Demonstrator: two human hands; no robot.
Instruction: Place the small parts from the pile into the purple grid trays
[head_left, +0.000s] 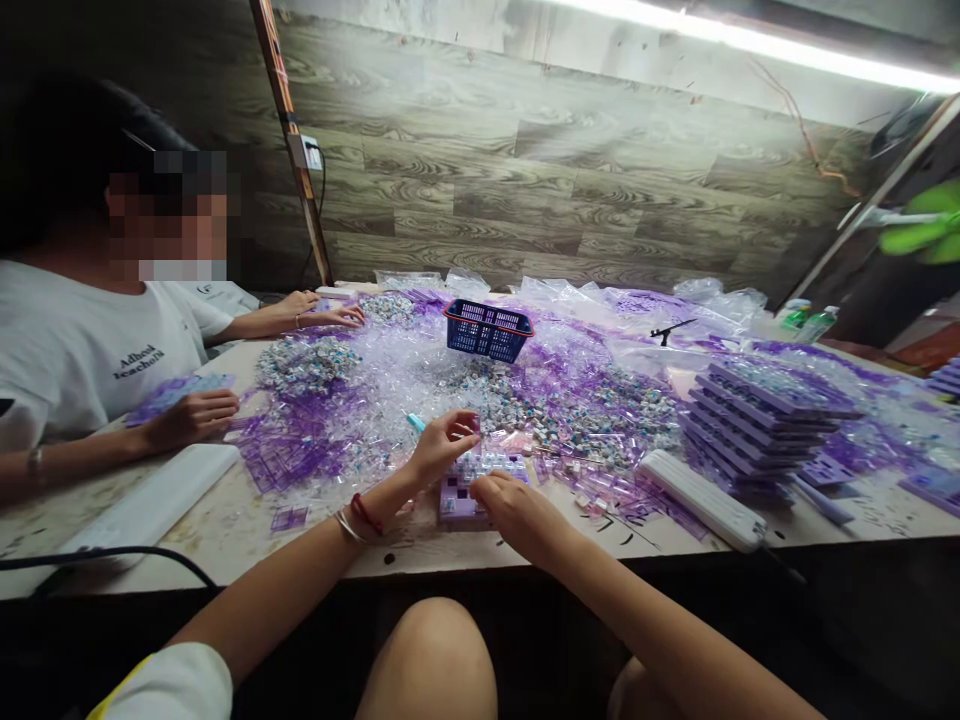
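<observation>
Needing light, even pressure on the purple tray, my right hand is pinching narrowly, left hand curling loosely; can't tell either grip's contents.

The left hand is hovering over a purple tray and the right hand is touching it. Behind them, a basket is sitting among clear and purple pieces on the counter, left of a purple stack.
</observation>
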